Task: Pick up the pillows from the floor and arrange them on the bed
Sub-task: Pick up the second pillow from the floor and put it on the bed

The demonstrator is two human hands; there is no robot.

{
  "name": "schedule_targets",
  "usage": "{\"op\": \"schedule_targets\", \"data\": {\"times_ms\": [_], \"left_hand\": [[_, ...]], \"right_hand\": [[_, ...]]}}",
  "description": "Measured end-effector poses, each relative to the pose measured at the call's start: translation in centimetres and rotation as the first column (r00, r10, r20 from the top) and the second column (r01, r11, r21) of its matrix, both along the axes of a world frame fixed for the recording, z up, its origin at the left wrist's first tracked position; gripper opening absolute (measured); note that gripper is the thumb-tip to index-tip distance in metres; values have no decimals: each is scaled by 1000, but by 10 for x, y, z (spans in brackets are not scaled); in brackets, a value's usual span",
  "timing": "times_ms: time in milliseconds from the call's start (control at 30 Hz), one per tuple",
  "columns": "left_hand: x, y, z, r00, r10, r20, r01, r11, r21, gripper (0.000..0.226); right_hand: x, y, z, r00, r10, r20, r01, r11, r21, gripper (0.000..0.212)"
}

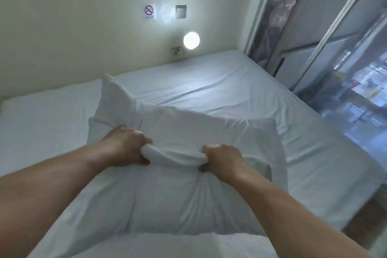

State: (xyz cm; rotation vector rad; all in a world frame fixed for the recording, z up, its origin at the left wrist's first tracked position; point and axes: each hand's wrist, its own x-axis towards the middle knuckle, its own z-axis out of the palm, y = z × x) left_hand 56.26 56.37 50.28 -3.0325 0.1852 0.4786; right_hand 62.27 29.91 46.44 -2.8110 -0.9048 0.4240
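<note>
White pillow [167,184] held over bed [219,90], near foot end, case wrinkled, far left corner poking up. Left hand [125,146] + right hand [222,159] both fisted on bunched fabric at pillow's top middle, knuckles up, arms stretched fwd. Bed sheet white, lightly creased. Beyond: wall w/ no-smoking sign [149,11], round lamp [191,40] lit. Glass door [335,48] on right.

My single head camera looks forward and down, close over the near bed [230,81], facing the far wall [83,27]; no second view overlaps.
</note>
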Motion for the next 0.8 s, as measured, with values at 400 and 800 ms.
{"op": "schedule_targets", "data": {"times_ms": [400,800], "left_hand": [[-77,195,28,767,615,183,-641,742,195,50],[-45,257,-28,678,730,79,-707,678,-200,58]], "right_hand": [[34,198,15,948,314,56,-310,948,-72,25],[107,343,3,931,360,60,-354,931,-85,30]]}}
